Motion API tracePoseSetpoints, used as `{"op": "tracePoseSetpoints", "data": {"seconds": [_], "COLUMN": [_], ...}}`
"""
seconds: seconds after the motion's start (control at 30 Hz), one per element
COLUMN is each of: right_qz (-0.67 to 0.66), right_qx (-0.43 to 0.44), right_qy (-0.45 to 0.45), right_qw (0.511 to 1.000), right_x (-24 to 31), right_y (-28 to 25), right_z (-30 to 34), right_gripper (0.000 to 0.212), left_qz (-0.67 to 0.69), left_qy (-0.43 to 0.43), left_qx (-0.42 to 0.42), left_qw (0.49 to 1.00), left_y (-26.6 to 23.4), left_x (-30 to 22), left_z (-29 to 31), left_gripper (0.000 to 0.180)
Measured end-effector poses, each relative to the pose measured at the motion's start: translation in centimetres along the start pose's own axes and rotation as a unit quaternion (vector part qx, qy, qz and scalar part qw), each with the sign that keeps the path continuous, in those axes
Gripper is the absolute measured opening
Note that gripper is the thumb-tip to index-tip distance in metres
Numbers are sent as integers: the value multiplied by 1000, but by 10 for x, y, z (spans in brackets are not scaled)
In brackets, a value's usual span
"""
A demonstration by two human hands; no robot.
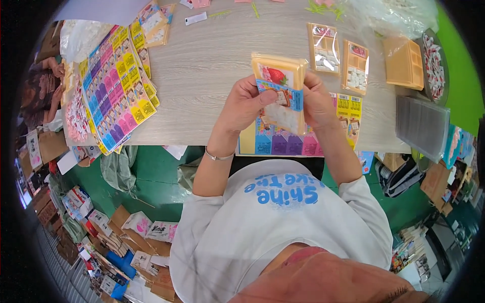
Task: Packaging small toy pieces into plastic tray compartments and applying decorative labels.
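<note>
In the head view, the left hand [246, 103] and right hand [318, 101] grasp one wrapped pack [280, 85] by opposite sides, seemingly steadying its blue label [295, 97] under the left thumb, above the sticker sheet [298, 145], with two other packs [355, 68] beyond that sheet's right part.

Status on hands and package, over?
Left hand and right hand gripping wrapped package. Label sheet below. Two wrapped trays beyond right hand. Nothing visibly blocking.
</note>
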State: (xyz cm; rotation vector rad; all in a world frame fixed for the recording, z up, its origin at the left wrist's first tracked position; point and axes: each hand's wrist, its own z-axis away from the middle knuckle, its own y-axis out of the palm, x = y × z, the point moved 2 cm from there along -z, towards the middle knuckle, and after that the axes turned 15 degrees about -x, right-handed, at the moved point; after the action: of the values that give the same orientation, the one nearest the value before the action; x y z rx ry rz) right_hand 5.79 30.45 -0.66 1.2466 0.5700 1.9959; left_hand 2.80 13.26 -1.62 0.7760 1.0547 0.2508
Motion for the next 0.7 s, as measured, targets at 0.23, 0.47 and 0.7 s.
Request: {"op": "tracePoseSetpoints", "data": {"seconds": [0.23, 0.47, 0.7], "right_qz": [22, 361, 686], "right_qx": [-155, -129, 107], "right_qy": [-20, -375, -436], "right_qw": [987, 844, 572], "right_x": [-21, 46, -4], "right_y": [9, -55, -4], "right_z": [-11, -9, -6], "right_gripper": [34, 30, 29], "left_qz": [-57, -434, -573], "left_qy": [50, 153, 342], "left_qx": [-18, -276, -333], "left_qw": [997, 844, 667], "left_y": [6, -132, -227], "left_x": [5, -138, -302], "left_z": [0, -86, -160], "left_gripper": [27, 30, 36]}}
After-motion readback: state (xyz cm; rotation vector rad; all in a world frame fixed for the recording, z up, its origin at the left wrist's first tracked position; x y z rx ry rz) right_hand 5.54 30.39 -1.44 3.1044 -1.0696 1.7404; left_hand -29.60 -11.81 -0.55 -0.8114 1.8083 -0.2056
